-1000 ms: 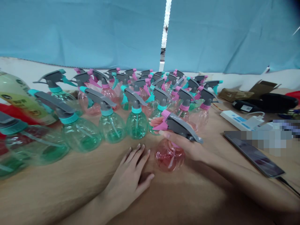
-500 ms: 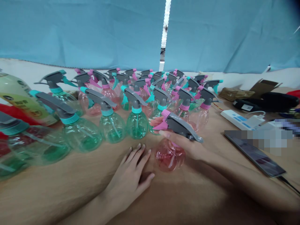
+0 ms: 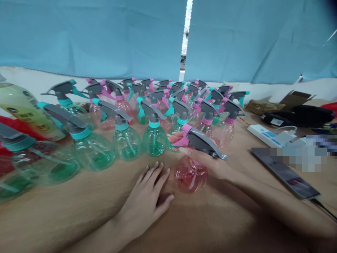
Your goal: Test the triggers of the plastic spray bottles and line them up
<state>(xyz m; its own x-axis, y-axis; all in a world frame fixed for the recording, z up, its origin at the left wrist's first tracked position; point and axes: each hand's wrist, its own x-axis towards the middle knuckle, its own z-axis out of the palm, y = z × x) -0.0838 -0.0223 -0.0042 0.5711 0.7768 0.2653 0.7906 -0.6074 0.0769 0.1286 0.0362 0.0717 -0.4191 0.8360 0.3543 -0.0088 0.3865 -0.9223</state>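
A pink spray bottle [image 3: 191,175] with a grey and pink trigger head stands in front of me. My right hand [image 3: 214,164] is closed around its neck, thumb on the near side and fingertips showing past the pink trigger. My left hand [image 3: 146,195] lies flat on the table just left of that bottle, fingers stretched out and holding nothing. Beyond my hands is a green spray bottle [image 3: 154,142] with a turquoise collar, one of several in the front row. Another green spray bottle [image 3: 93,153] is farther left.
More pink and green bottles crowd the back of the table [image 3: 210,218]. A large yellow-green bottle [image 3: 31,112] stands at the left. To the right are a phone [image 3: 285,174] with a cable, a white power strip [image 3: 265,135] and an open cardboard box [image 3: 295,100].
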